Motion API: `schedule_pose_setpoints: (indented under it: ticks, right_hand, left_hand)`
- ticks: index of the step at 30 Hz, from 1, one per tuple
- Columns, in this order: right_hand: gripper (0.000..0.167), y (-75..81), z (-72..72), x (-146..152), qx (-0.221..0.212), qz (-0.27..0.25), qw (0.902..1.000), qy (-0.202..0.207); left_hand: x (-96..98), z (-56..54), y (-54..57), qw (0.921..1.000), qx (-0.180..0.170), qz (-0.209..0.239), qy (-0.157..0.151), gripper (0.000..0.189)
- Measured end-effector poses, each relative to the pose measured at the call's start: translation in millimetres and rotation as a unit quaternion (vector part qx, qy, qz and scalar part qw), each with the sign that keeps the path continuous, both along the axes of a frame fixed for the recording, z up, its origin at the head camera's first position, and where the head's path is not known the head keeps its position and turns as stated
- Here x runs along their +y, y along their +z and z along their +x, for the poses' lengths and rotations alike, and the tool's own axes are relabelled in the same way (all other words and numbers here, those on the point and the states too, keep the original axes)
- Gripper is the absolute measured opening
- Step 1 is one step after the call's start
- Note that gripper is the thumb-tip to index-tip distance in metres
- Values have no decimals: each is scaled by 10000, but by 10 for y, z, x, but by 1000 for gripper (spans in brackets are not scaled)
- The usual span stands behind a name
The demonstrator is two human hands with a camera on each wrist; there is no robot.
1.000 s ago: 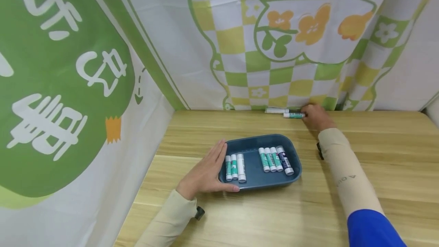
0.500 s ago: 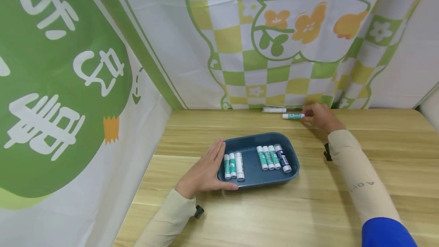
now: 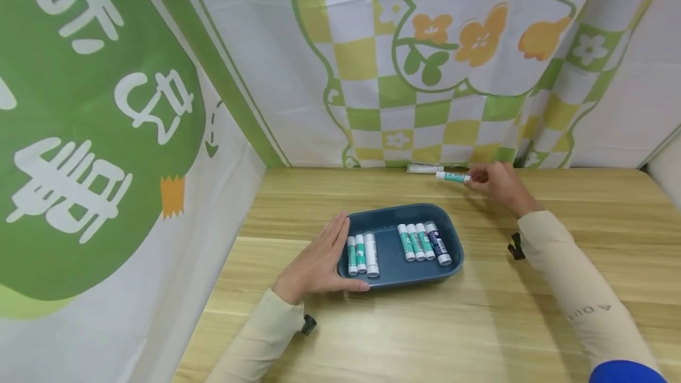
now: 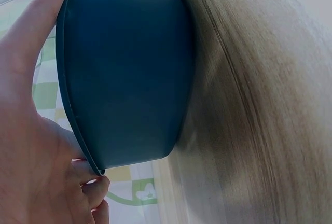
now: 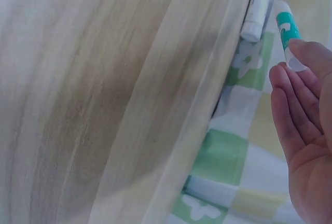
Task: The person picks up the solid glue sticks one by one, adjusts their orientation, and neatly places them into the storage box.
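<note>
My right hand [image 3: 497,184] pinches one end of a green-and-white glue stick [image 3: 452,177] near the table's back edge. In the right wrist view the glue stick [image 5: 288,29] points away from the thumb and fingertips, its label facing up. Just behind it lies a white glue stick [image 3: 424,168] against the curtain. My left hand [image 3: 317,262] rests on the left end of a dark blue tray [image 3: 396,281], fingers straight along the side and thumb on the near rim. Inside, two green glue sticks [image 3: 361,254] and a white one [image 3: 371,255] lie at left; several green ones [image 3: 413,242] and a navy one [image 3: 438,243] at right.
The wooden table [image 3: 415,336] ends at a patterned curtain [image 3: 393,117] along the back. A green-and-white cloth [image 3: 80,135] hangs on the left side. Wood surface lies between the tray and the back edge.
My right hand has drawn the green glue stick slightly away from the back edge and lifted and tilted it a little. The left hand and the tray have stayed in place.
</note>
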State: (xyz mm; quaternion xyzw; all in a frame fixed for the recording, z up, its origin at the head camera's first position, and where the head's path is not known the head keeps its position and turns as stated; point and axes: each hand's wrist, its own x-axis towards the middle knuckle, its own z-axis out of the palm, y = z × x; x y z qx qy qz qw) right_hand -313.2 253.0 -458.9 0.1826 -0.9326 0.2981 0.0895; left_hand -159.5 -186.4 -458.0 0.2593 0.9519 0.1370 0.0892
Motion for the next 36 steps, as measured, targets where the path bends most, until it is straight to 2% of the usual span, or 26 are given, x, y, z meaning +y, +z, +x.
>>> schedule_pose_setpoints:
  ticks: [9, 17, 24, 31, 36]
  right_hand:
    - [17, 190, 229, -73, 607, -51, 9980, -145]
    - [21, 445, 481, -194, 521, -310, 9977, -318]
    - [14, 639, 729, -365, 797, -367, 9952, -428]
    - [13, 803, 1022, -619, 1242, -405, 9909, -333]
    - [9, 818, 1205, -807, 1479, -430, 9879, -192]
  left_hand:
    - [0, -21, -16, 10000, 37, 34, -29, 139]
    - [1, -23, -30, 10000, 11, 5, 18, 139]
    - [6, -29, -6, 10000, 45, -83, -4, 139]
    - [8, -33, 7, 9998, 129, -135, -61, 138]
    - [6, -24, 2, 9999, 110, -102, -51, 138]
